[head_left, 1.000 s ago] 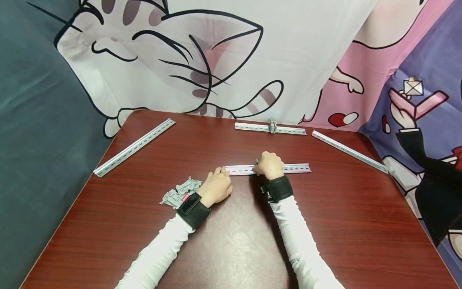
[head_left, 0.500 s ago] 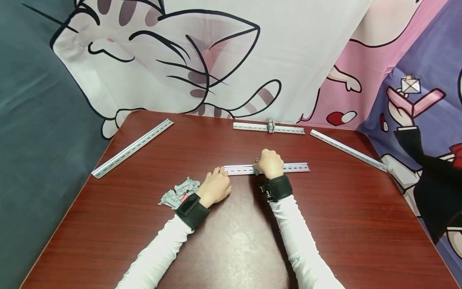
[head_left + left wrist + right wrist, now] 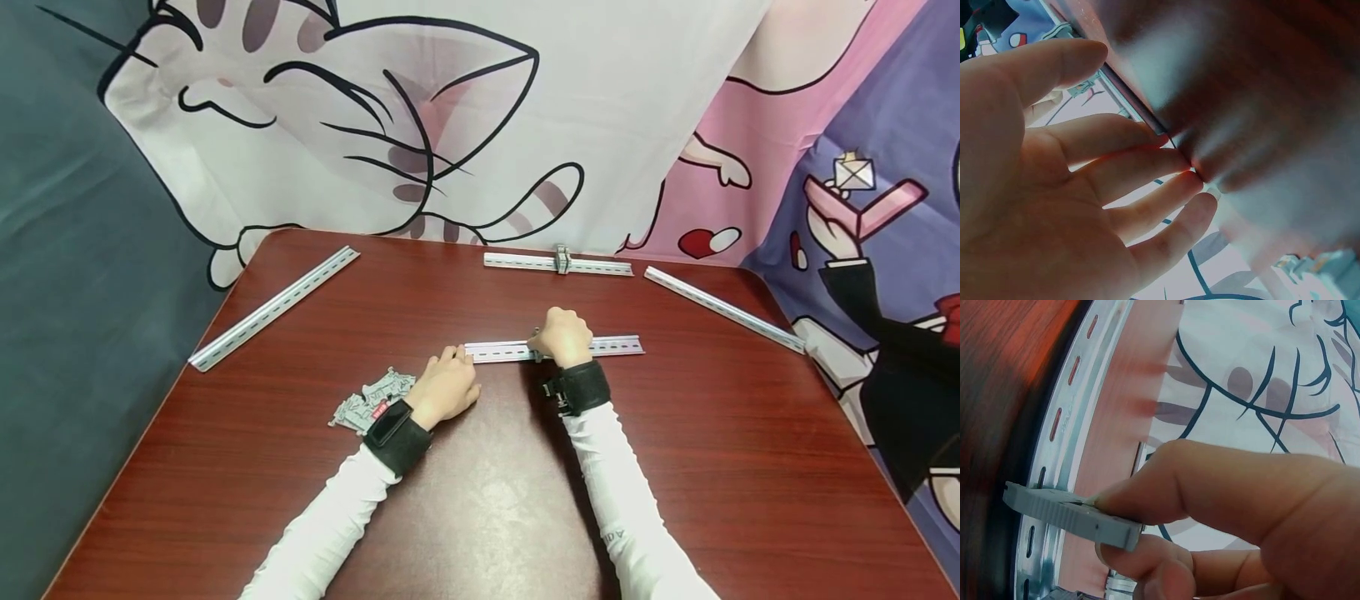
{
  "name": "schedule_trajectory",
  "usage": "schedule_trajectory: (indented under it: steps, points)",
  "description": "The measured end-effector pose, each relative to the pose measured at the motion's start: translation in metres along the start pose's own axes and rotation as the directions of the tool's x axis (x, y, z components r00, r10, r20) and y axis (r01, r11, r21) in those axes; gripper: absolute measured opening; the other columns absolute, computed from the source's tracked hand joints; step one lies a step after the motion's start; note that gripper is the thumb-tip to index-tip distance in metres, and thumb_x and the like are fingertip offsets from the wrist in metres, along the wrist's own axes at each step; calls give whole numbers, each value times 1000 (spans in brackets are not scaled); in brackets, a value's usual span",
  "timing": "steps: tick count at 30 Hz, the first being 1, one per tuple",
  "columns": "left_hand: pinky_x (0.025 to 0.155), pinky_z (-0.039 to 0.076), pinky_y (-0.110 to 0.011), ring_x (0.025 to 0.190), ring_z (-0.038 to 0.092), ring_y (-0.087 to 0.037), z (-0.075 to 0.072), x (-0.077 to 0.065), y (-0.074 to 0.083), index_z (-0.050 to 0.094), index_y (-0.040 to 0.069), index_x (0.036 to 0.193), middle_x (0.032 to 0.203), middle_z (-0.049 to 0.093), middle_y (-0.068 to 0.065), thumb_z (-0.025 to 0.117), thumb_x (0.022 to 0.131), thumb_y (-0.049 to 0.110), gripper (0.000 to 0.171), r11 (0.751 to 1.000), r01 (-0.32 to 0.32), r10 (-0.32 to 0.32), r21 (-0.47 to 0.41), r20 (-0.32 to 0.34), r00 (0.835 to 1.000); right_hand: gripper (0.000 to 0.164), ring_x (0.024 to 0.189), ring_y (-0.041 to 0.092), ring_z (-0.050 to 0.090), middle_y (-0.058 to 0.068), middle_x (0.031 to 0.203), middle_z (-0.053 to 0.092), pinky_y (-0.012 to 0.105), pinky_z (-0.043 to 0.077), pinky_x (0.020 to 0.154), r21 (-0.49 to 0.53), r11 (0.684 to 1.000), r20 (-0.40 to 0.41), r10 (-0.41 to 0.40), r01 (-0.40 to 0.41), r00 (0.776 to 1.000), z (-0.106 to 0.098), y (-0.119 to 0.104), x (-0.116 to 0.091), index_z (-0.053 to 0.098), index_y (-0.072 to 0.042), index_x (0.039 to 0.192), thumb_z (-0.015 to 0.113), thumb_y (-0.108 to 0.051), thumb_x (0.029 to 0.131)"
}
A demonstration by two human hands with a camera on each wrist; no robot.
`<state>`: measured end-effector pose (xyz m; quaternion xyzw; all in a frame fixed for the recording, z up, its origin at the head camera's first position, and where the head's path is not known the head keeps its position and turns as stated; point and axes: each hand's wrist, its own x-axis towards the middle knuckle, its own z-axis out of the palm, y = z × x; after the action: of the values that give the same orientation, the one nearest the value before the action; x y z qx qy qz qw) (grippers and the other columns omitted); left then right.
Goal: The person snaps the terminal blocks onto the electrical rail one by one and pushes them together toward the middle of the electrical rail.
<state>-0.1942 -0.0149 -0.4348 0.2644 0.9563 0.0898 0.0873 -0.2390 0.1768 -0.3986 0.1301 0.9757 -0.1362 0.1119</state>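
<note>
In the head view, a slotted metal DIN rail (image 3: 495, 352) lies across the middle of the table. My right hand (image 3: 562, 337) is over it, pinching a thin grey terminal block (image 3: 1072, 515) between thumb and index finger. The right wrist view has the block crosswise over the slotted face, its near end in the fingers. Another grey piece (image 3: 1063, 594) shows low in that view, partly cut off. My left hand (image 3: 444, 387) has its fingers extended, fingertips at the rail's left end. Beside that hand lies a pile of grey terminal blocks (image 3: 367, 402) with one red piece.
Another rail (image 3: 517, 262) lies at the back, carrying a grey block (image 3: 562, 260). Slanted rails lie at the left (image 3: 277, 307) and right (image 3: 723, 310) of the wooden table (image 3: 225, 483). Printed cloths (image 3: 637, 100) hang behind the table.
My right hand and the block it pinches have shifted very slightly right along the rail in the last half second. The left hand stays at the rail's end.
</note>
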Motion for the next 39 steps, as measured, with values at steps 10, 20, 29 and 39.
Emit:
schedule_trajectory:
  steps: [10,20,29,39]
  points:
    - [94,43,-50,123,46,-37,-1,-2,4,55,-10,125,137,49,-27,58,95,26,47,1000,2,-2,17,3,1000,33,98,39,65,21,109,68,51,54,79,14,1000,-3,6,-6,1000,-4,10,1,66,-5,89,73,-34,77]
    - [92,43,-50,121,47,-37,0,-2,4,60,-8,118,134,51,-27,59,95,25,40,1000,2,-1,17,-16,1000,40,100,40,65,23,112,66,51,53,78,7,999,16,49,-49,999,-8,13,4,67,-4,99,73,-36,77]
    - [91,44,-50,119,48,-36,0,-3,4,61,-8,116,131,53,-26,59,95,25,39,1000,2,-1,21,-28,1000,41,103,40,64,23,114,66,51,53,80,18,998,24,68,-68,997,-8,16,5,66,-3,101,74,-35,77]
    - [91,44,-49,119,48,-35,1,-3,5,60,-8,119,132,52,-25,59,95,27,42,999,11,-10,32,-26,1000,43,104,40,64,24,116,65,51,53,80,17,997,15,73,-73,997,-10,19,6,67,-3,103,74,-34,75]
